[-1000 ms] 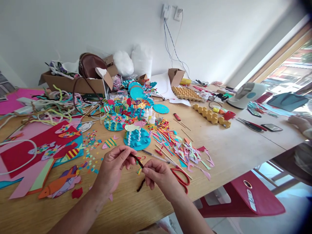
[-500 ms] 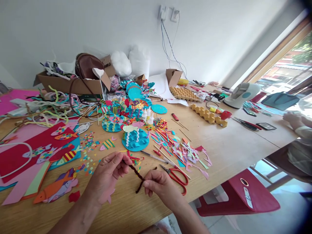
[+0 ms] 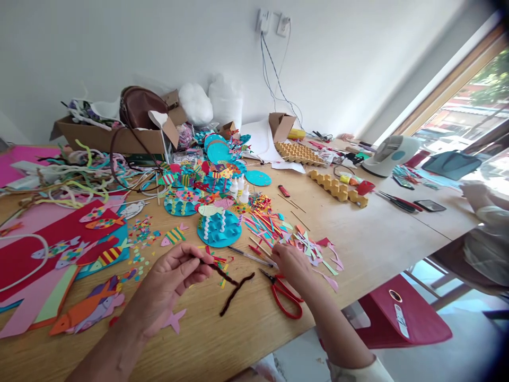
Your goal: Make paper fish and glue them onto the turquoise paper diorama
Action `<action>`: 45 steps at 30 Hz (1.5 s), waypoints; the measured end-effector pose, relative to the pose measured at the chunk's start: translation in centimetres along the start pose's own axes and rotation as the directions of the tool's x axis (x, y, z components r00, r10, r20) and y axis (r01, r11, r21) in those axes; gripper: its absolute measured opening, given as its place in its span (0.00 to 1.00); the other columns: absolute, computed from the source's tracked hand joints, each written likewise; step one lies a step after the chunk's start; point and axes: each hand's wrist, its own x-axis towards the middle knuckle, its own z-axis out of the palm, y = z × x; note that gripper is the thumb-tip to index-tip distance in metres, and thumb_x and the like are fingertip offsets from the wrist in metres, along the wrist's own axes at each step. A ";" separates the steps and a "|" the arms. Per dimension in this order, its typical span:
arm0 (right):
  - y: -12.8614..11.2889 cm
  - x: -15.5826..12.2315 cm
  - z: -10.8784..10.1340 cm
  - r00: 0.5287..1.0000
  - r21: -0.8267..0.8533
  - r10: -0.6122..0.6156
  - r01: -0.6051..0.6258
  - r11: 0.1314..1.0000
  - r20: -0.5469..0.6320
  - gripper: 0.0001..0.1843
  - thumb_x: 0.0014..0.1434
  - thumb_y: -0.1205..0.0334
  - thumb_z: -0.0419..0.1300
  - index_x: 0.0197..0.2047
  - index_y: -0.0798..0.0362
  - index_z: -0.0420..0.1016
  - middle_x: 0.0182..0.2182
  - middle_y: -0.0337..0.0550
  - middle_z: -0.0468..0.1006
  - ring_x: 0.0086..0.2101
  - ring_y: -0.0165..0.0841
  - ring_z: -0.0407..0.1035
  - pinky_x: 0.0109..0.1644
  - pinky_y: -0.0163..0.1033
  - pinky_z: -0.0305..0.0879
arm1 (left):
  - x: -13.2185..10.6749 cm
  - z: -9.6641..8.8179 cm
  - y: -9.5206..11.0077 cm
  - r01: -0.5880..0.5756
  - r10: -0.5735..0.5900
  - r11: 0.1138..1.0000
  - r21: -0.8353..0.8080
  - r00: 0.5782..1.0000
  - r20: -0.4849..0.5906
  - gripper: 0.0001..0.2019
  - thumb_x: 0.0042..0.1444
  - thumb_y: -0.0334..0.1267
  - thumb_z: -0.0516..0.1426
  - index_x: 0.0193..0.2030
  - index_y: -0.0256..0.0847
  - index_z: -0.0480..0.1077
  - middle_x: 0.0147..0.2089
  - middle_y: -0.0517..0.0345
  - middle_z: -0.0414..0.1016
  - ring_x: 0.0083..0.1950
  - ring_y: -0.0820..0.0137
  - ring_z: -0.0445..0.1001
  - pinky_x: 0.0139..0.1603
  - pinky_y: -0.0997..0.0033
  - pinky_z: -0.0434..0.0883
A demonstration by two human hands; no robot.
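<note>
My left hand (image 3: 181,270) pinches one end of a dark brown pipe cleaner (image 3: 224,274). A crossing piece of brown pipe cleaner (image 3: 234,297) at its far end makes a forked shape just above the table. My right hand (image 3: 293,267) is over the table to the right, fingers curled down beside a wooden skewer (image 3: 260,248). Its fingertips are hidden, so I cannot make out what they hold, if anything. Red-handled scissors (image 3: 287,302) lie under and beside the right wrist. A pen (image 3: 248,255) rests left of the right hand.
Blue discs with paper fish (image 3: 219,231) stand mid-table beside white glue bottles (image 3: 240,191). Paper scraps (image 3: 310,241) lie to the right, fish cutouts (image 3: 85,307) to the left. An egg tray strip (image 3: 338,188) lies farther back. Another person's hand (image 3: 475,196) rests at the right edge.
My right hand has let go of the pipe cleaner and moved right and up, over the skewer and scissors. My left hand still holds the pipe cleaner in nearly the same place.
</note>
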 end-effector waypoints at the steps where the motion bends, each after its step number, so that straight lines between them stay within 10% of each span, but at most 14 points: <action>1: -0.3 0.6 0.1 1.000 -0.023 -0.006 0.006 1.000 0.022 0.12 0.58 0.64 0.49 0.32 0.52 0.74 0.33 0.45 0.78 0.33 0.35 0.71 0.27 0.34 0.51 | 0.2 0.1 -0.1 -0.010 0.010 1.000 -0.003 1.000 0.003 0.06 0.45 0.36 0.64 0.30 0.41 0.72 0.33 0.61 0.77 0.31 0.77 0.75 0.32 0.83 0.71; 9: -0.7 2.4 0.0 0.997 -0.107 -0.053 0.058 0.993 0.053 0.12 0.56 0.68 0.49 0.33 0.55 0.74 0.33 0.50 0.78 0.34 0.38 0.73 0.27 0.34 0.53 | 1.4 0.5 -0.8 -0.039 0.039 0.998 -0.042 0.999 -0.014 0.08 0.43 0.38 0.64 0.31 0.39 0.75 0.29 0.60 0.76 0.21 0.82 0.67 0.21 0.85 0.62; 16: -0.3 -1.3 -5.7 0.997 -0.099 0.002 -0.010 0.995 -0.082 0.12 0.59 0.65 0.47 0.30 0.53 0.71 0.26 0.45 0.77 0.27 0.36 0.71 0.24 0.34 0.50 | 2.1 0.3 -0.5 -0.073 0.063 0.994 -0.081 0.991 -0.115 0.10 0.37 0.38 0.67 0.29 0.38 0.77 0.29 0.58 0.77 0.29 0.79 0.69 0.26 0.85 0.64; 22: -2.0 -5.2 -8.8 0.865 0.297 -0.330 0.451 0.842 -0.377 0.07 0.59 0.64 0.50 0.34 0.51 0.68 0.27 0.40 0.74 0.28 0.29 0.68 0.31 0.33 0.59 | 2.2 0.6 0.6 -0.096 0.096 0.994 -0.056 0.995 -0.004 0.09 0.44 0.38 0.64 0.32 0.37 0.75 0.27 0.57 0.75 0.29 0.74 0.72 0.19 0.84 0.62; 28: -5.5 -5.2 -8.5 0.731 0.482 -0.471 0.681 0.552 -0.493 0.10 0.62 0.65 0.48 0.41 0.51 0.70 0.31 0.43 0.72 0.32 0.30 0.67 0.33 0.34 0.62 | 1.8 1.3 1.1 -0.176 0.174 0.981 0.079 0.984 0.032 0.09 0.47 0.37 0.61 0.35 0.37 0.72 0.23 0.60 0.73 0.24 0.75 0.70 0.17 0.83 0.62; 45: -7.0 -3.4 -6.8 0.741 0.458 -0.423 0.662 0.594 -0.522 0.11 0.62 0.63 0.50 0.38 0.52 0.74 0.29 0.42 0.71 0.30 0.30 0.65 0.31 0.33 0.59 | 1.5 1.6 1.0 -0.211 0.211 0.957 0.200 0.977 0.024 0.10 0.46 0.38 0.61 0.35 0.37 0.72 0.24 0.56 0.74 0.25 0.71 0.71 0.18 0.79 0.65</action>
